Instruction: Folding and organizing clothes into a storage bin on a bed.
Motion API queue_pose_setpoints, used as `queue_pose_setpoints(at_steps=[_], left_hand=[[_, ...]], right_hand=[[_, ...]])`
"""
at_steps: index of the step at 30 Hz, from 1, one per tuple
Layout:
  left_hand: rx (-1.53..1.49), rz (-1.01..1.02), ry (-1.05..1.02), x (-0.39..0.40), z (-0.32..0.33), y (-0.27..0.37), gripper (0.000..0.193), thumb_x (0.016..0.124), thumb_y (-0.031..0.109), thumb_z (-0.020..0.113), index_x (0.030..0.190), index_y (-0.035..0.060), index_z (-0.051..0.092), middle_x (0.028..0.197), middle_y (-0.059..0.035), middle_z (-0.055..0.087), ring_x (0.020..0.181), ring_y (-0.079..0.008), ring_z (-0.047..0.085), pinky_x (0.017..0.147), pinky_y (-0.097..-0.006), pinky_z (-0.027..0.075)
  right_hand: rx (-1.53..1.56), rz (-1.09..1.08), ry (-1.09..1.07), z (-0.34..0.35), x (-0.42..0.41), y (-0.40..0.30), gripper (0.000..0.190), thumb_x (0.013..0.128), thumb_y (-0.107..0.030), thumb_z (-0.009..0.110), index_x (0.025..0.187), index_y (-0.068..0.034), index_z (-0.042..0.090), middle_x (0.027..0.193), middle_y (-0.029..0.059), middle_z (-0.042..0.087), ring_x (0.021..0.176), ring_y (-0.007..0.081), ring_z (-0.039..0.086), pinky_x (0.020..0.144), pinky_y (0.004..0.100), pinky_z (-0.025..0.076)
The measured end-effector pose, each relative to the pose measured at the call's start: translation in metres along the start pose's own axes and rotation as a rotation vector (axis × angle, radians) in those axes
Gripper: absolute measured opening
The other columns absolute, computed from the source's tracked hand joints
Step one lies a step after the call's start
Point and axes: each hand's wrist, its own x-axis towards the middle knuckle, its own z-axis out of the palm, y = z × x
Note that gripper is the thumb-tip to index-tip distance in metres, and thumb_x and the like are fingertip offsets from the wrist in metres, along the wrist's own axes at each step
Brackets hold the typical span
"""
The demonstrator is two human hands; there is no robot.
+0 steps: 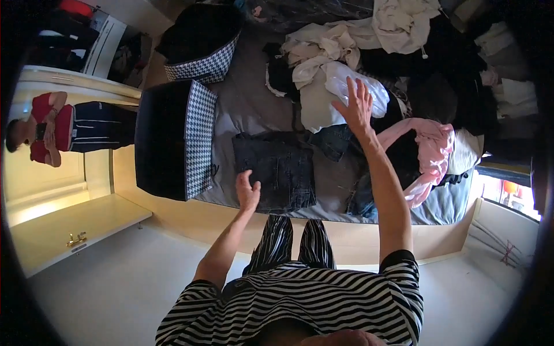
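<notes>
Folded dark denim jeans [281, 173] lie on the grey bed cover [324, 186] in front of me. My left hand [248, 195] is at their near left side, holding nothing, its thumb and fingers apart. Further right and away, my right hand [360, 108] reaches out with spread fingers over a shiny white garment [378, 96] and a cream garment [318, 108]. Whether it touches the cloth I cannot tell. Part of a blue denim garment [331, 142] shows below the cream one. A pink long-sleeved garment [433, 145] lies right of my right forearm.
Two houndstooth fabric boxes, a near one [200, 142] and a far one [203, 67], stand on the left with dark insides. Crumpled cream clothes [402, 26] and black clothes pile up behind. An open door [82, 229] and a person in a red top [47, 125] are at far left.
</notes>
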Motion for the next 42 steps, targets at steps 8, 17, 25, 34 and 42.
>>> queue_pose_setpoints(at_steps=[8, 17, 25, 34, 42], left_hand=[[-0.485, -0.688, -0.24, 0.01, 0.002, -0.1, 0.085, 0.072, 0.027, 0.08, 0.138, 0.0006, 0.034, 0.137, -0.0192, 0.044, 0.125, -0.0308, 0.044, 0.104, -0.0381, 0.037], [-0.587, -0.794, -0.26, 0.023, -0.003, -0.082, 0.074, 0.068, 0.021, 0.082, 0.129, -0.0012, 0.047, 0.121, -0.0155, 0.058, 0.11, -0.0262, 0.056, 0.097, -0.0357, 0.044], [-0.819, -0.926, -0.35, 0.025, -0.013, -0.091, 0.074, 0.065, 0.023, 0.082, 0.127, -0.0024, 0.051, 0.121, -0.0152, 0.059, 0.111, -0.0265, 0.056, 0.097, -0.0365, 0.044], [-0.892, -0.719, -0.481, 0.057, -0.018, -0.021, 0.06, 0.069, 0.023, 0.08, 0.119, -0.0029, 0.058, 0.111, -0.0126, 0.065, 0.099, -0.0233, 0.061, 0.09, -0.0348, 0.048], [-0.87, -0.505, -0.386, 0.093, -0.112, 0.035, 0.059, 0.068, 0.023, 0.08, 0.117, -0.0021, 0.059, 0.109, -0.0125, 0.065, 0.096, -0.022, 0.062, 0.09, -0.0318, 0.047]], right_hand=[[-0.158, 0.211, -0.019, 0.063, 0.052, 0.05, 0.044, 0.08, -0.033, 0.067, 0.118, -0.012, 0.059, 0.11, 0.0137, 0.063, 0.105, 0.0356, 0.057, 0.09, 0.0505, 0.042], [1.068, 0.623, 0.236, -0.001, 0.068, 0.074, 0.032, 0.088, -0.026, 0.064, 0.104, 0.001, 0.065, 0.091, 0.003, 0.065, 0.081, 0.0121, 0.058, 0.071, 0.0284, 0.047], [-0.153, -0.134, -0.251, 0.044, 0.028, 0.014, 0.033, 0.078, -0.017, 0.065, 0.111, -0.012, 0.063, 0.108, 0.0097, 0.061, 0.101, 0.0323, 0.056, 0.083, 0.044, 0.046], [0.274, -0.067, 0.088, 0.052, 0.052, 0.088, 0.033, 0.085, -0.018, 0.064, 0.114, -0.002, 0.061, 0.104, 0.021, 0.065, 0.097, 0.0365, 0.062, 0.084, 0.0392, 0.048], [1.331, 0.608, 0.254, -0.131, 0.14, 0.052, 0.042, 0.093, -0.024, 0.06, 0.127, -0.001, 0.05, 0.122, 0.0104, 0.058, 0.109, 0.0222, 0.059, 0.089, 0.0363, 0.051]])
